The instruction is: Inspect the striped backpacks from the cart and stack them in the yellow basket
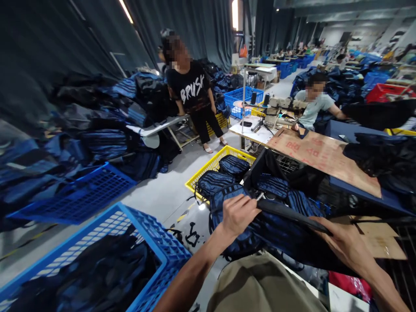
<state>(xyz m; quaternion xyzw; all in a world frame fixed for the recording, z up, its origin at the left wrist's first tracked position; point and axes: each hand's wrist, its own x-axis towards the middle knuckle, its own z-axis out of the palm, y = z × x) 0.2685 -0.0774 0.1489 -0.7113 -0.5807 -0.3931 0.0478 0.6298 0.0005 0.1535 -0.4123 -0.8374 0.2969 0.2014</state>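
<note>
My left hand [238,215] is closed in a fist on one end of a dark blue and black fabric bag piece [289,234]. On the other end, my right hand [342,240] has its fingers wrapped over the black edge. That edge is pulled fairly straight between both hands, and the cloth hangs below it in front of my lap. Just beyond my left hand lie blue backpacks with dark stripes [229,195], partly overlapping a yellow crate [211,162]. Whether the piece joins a whole bag cannot be made out.
A blue crate [139,221] with dark fabric stands at my left. Ahead right, a sewing table [250,130] adjoins a brown cardboard sheet [325,154], where a person [313,104] sits. Another person [193,89] stands by a white table [159,126]. Bag piles [107,143] line the left.
</note>
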